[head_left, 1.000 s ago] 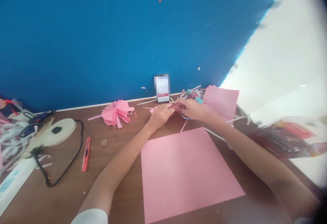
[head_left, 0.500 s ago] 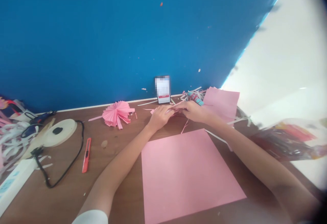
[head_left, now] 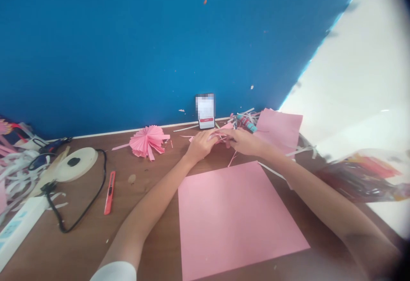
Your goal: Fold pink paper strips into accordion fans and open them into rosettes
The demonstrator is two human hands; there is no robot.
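Note:
Far across the brown table, close to the blue wall, my left hand [head_left: 201, 144] and my right hand [head_left: 244, 141] meet on a small folded pink paper piece [head_left: 221, 134], each pinching an end of it. Pink and white paper strips [head_left: 231, 159] lie under and around the hands. A large pink square sheet [head_left: 235, 218] lies flat between my forearms, nearer to me. Left of my left hand sits a finished pink paper fan flower [head_left: 147, 140].
A small phone [head_left: 205, 110] leans on the wall behind the hands. A second pink sheet [head_left: 280, 128] and a glue stick [head_left: 248, 123] lie at the right. At the left are an orange cutter knife [head_left: 109, 191], a tape roll [head_left: 75, 162], a black cord [head_left: 80, 212], a power strip [head_left: 17, 227].
Both hands have stayed on the pink piece and shifted only slightly, the fingers working it. The view has drifted a little.

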